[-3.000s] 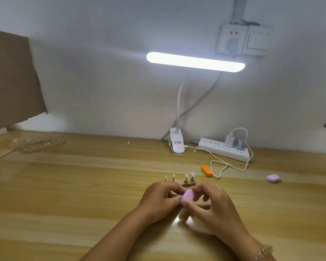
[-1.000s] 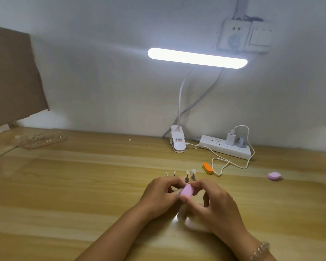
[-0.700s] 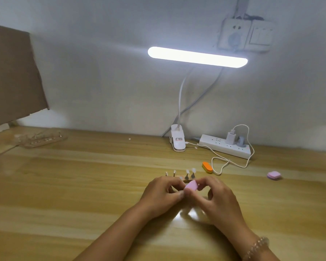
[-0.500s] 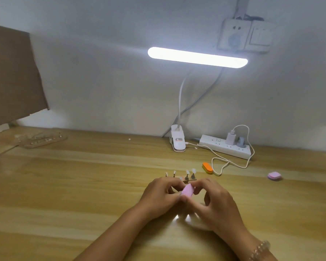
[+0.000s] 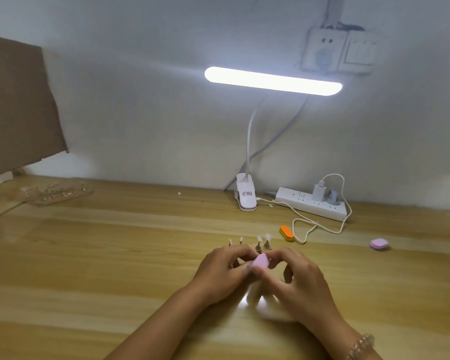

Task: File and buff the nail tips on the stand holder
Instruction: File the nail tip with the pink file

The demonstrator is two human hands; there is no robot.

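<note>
The stand holder lies crosswise, its row running left to right, with small pale nail tips upright on it. Just on its near side the right hand pinches a pink buffer block between thumb and fingertips. The left hand, equally near, curls its fingers at the stand's near left; what they hold cannot be told.

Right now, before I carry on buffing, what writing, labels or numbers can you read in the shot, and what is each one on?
Nothing can be read clearly.
Label on the lamp clip: red and dark print, too blurred to read.
Marks by the sockets on the power strip: too small to read.
On the pink buffer block pinched in the right hand: no print visible.
</note>
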